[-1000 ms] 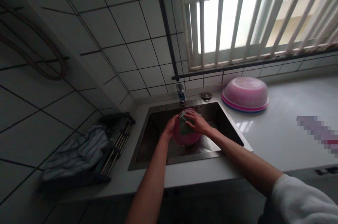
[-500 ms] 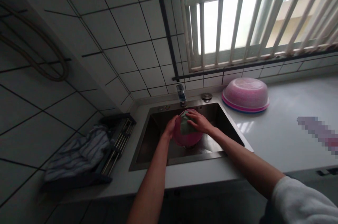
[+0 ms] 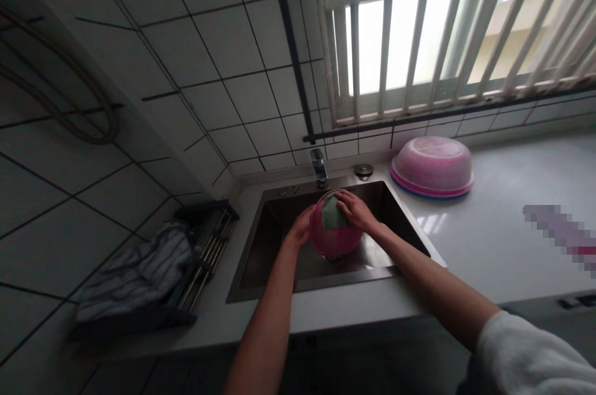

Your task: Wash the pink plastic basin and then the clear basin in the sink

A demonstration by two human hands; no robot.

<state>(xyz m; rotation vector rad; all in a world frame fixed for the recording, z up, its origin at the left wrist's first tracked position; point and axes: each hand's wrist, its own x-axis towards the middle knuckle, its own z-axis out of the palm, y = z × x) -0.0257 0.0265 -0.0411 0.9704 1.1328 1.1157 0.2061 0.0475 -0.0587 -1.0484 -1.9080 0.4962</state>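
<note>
Inside the sink (image 3: pixel 344 279), the pink bowl (image 3: pixel 339 243) fills the middle, with the left hand (image 3: pixel 303 225) and right hand (image 3: pixel 357 211) blocking its two sides. Open room lies between the left hand and the sink's left wall, and between the bowl and the right wall. The faucet (image 3: pixel 319 166) bars the way at the back edge. Both forearms cross the front edge, leaving a passage between them. On the counter (image 3: pixel 500 174), upturned basins (image 3: pixel 433 165) obstruct the area beyond the sink's back right corner; a rack (image 3: pixel 207 258) stands along its left side.
</note>
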